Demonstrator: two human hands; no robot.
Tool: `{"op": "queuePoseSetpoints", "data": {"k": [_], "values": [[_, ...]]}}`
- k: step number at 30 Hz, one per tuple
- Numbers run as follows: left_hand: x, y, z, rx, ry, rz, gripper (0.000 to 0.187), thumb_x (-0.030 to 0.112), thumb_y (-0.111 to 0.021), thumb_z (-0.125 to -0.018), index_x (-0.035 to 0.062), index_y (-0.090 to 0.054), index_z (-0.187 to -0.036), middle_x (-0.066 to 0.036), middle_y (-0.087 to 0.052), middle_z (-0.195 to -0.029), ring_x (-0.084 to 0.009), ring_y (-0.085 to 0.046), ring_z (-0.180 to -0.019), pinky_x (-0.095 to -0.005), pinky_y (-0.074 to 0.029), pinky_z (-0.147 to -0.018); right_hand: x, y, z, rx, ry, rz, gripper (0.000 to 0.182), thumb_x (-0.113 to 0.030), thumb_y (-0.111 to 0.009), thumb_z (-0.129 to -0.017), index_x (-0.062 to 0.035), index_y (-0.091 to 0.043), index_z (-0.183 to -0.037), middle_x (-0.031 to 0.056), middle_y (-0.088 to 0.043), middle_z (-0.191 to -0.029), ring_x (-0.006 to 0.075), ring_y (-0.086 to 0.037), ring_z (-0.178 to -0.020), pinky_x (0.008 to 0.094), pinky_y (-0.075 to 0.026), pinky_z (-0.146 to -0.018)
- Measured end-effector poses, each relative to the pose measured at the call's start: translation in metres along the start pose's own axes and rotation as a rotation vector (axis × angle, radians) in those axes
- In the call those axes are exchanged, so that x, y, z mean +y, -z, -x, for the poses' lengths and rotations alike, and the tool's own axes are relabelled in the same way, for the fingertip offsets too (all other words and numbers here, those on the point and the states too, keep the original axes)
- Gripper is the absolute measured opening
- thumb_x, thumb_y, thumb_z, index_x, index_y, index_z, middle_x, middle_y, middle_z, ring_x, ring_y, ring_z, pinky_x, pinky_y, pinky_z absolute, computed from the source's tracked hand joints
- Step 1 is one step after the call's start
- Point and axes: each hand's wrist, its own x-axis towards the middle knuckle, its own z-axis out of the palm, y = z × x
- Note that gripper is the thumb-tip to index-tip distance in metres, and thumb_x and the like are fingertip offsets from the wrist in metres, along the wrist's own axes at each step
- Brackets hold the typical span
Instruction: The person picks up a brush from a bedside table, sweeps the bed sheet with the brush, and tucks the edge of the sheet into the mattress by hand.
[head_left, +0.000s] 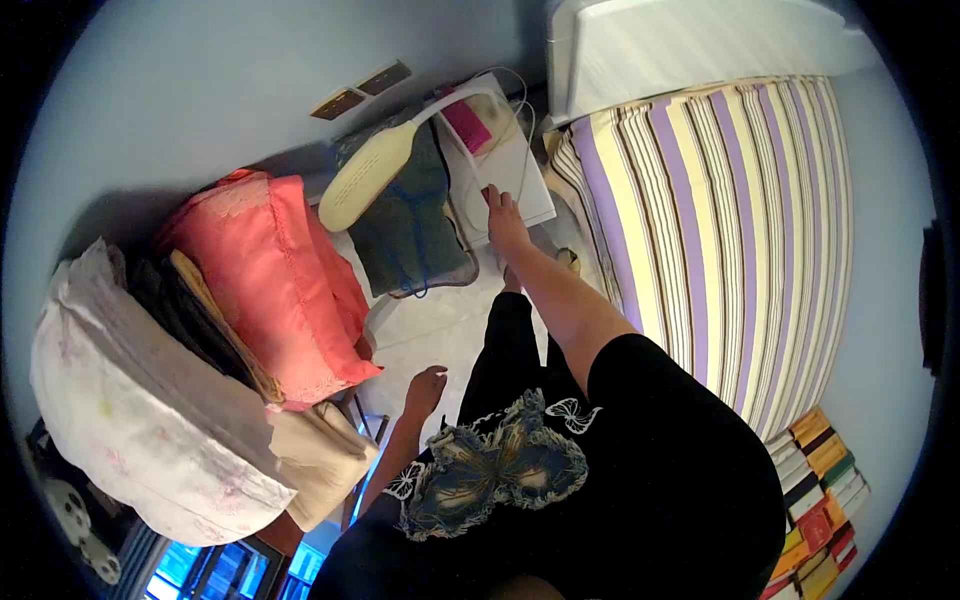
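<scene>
My right hand (505, 218) is stretched forward at the front edge of a white bedside cabinet (535, 192), fingers slightly apart; a small dark spot shows by the fingertips, too small to name. Low at my left side hangs my left hand (427, 392), its fingers loosely bent and apart, with nothing visible in it. On the cabinet are a magenta box (466, 126) and a white cable. A cream lamp head (370, 175) on a curved white neck reaches over a dark grey-green cloth item (412, 230) with blue cords.
A striped bed (710, 240) with a white headboard (690, 50) fills the right. Left are a pink bundle (290, 290), folded dark clothes, a beige cloth (315, 455) and a white floral cover (150, 400). Stacked books or boxes (815, 510) stand at lower right.
</scene>
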Motion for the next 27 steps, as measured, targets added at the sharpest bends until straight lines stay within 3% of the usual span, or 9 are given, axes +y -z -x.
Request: {"op": "queuePoseSetpoints", "data": {"k": [2, 5, 8, 12, 16, 20, 23, 26, 27], "values": [[0.022, 0.006, -0.020, -0.009, -0.064, -0.071, 0.024, 0.021, -0.057, -0.088, 0.0079, -0.063, -0.107, -0.016, -0.064, -0.080, -0.0303, -0.062, -0.078, -0.0399, -0.050, -0.072, 0.012, -0.009, -0.002, -0.103, 0.034, -0.170, 0.064, 0.004, -0.048, -0.079, -0.0074, -0.029, -0.139, 0.0217, -0.054, -0.109, 0.0396, -0.056, -0.102, 0.0439, -0.047, -0.087], [0.065, 0.016, -0.056, -0.042, -0.115, -0.146, 0.025, 0.021, -0.056, -0.088, 0.0069, -0.062, -0.108, -0.015, -0.064, -0.080, -0.0302, -0.062, -0.077, -0.0388, -0.049, -0.072, 0.029, -0.011, 0.001, -0.216, -0.013, -0.343, 0.072, 0.007, -0.051, -0.074, -0.0078, -0.028, -0.141, 0.0221, -0.055, -0.118, 0.0374, -0.058, -0.101, 0.0417, -0.049, -0.085], [0.111, 0.016, -0.095, -0.053, -0.199, -0.176, 0.025, 0.020, -0.056, -0.088, 0.0063, -0.061, -0.108, -0.016, -0.064, -0.082, -0.0286, -0.062, -0.077, -0.0374, -0.048, -0.071, 0.042, 0.016, 0.001, -0.346, -0.134, -0.554, 0.069, 0.004, -0.056, -0.074, -0.0074, -0.033, -0.139, 0.0225, -0.055, -0.122, 0.0320, -0.063, -0.095, 0.0389, -0.051, -0.080], [0.195, 0.008, -0.156, -0.074, -0.334, -0.221, 0.023, 0.016, -0.051, -0.089, 0.0060, -0.062, -0.107, -0.018, -0.064, -0.090, -0.0332, -0.060, -0.085, -0.0415, -0.048, -0.076, 0.114, 0.030, 0.005, -0.270, -0.175, -0.605, 0.057, 0.001, -0.060, -0.074, -0.0064, -0.048, -0.129, 0.0185, -0.064, -0.107, 0.0256, -0.067, -0.077, 0.0342, -0.053, -0.072], [0.252, -0.024, -0.254, 0.063, -0.510, -0.208, 0.022, 0.018, -0.053, -0.090, 0.0038, -0.063, -0.104, -0.019, -0.063, -0.090, -0.0339, -0.060, -0.084, -0.0429, -0.047, -0.075, 0.233, 0.033, -0.010, -0.038, -0.517, -0.526, 0.038, -0.004, -0.058, -0.078, -0.0048, -0.057, -0.116, 0.0130, -0.067, -0.085, 0.0217, -0.067, -0.072, 0.0324, -0.052, -0.064], [0.320, -0.058, -0.373, 0.150, -0.601, -0.257, 0.027, 0.022, -0.049, -0.096, 0.0010, -0.062, -0.105, -0.016, -0.065, -0.092, -0.0283, -0.066, -0.074, -0.0367, -0.051, -0.070, 0.304, 0.100, -0.057, 0.199, -0.563, -0.619, 0.029, -0.006, -0.058, -0.080, -0.0052, -0.060, -0.109, 0.0153, -0.066, -0.081, 0.0264, -0.065, -0.077, 0.0385, -0.051, -0.070], [0.372, -0.083, -0.449, 0.142, -0.484, -0.298, 0.033, 0.027, -0.047, -0.096, -0.0003, -0.063, -0.104, -0.017, -0.066, -0.093, -0.0290, -0.065, -0.081, -0.0370, -0.051, -0.071, 0.336, 0.143, -0.111, 0.371, -0.400, -0.435, 0.025, -0.009, -0.058, -0.083, -0.0041, -0.060, -0.107, 0.0161, -0.065, -0.083, 0.0286, -0.065, -0.079, 0.0385, -0.050, -0.073], [0.382, -0.119, -0.529, 0.188, -0.420, -0.403, 0.032, 0.019, -0.048, -0.093, -0.0020, -0.057, -0.115, -0.022, -0.060, -0.112, -0.0389, -0.056, -0.103, -0.0412, -0.044, -0.091, 0.354, 0.171, -0.177, 0.510, -0.222, -0.266, 0.020, -0.011, -0.058, -0.087, -0.0016, -0.063, -0.103, 0.0170, -0.066, -0.090, 0.0271, -0.066, -0.081, 0.0344, -0.051, -0.073], [0.366, -0.136, -0.562, 0.164, -0.300, -0.127, 0.036, 0.021, -0.048, -0.094, -0.0015, -0.053, -0.121, -0.021, -0.058, -0.119, -0.0375, -0.054, -0.108, -0.0400, -0.043, -0.093, 0.355, 0.181, -0.196, 0.531, -0.182, -0.315, 0.019, -0.010, -0.058, -0.086, -0.0031, -0.064, -0.103, 0.0166, -0.067, -0.090, 0.0278, -0.066, -0.081, 0.0348, -0.051, -0.073]]}}
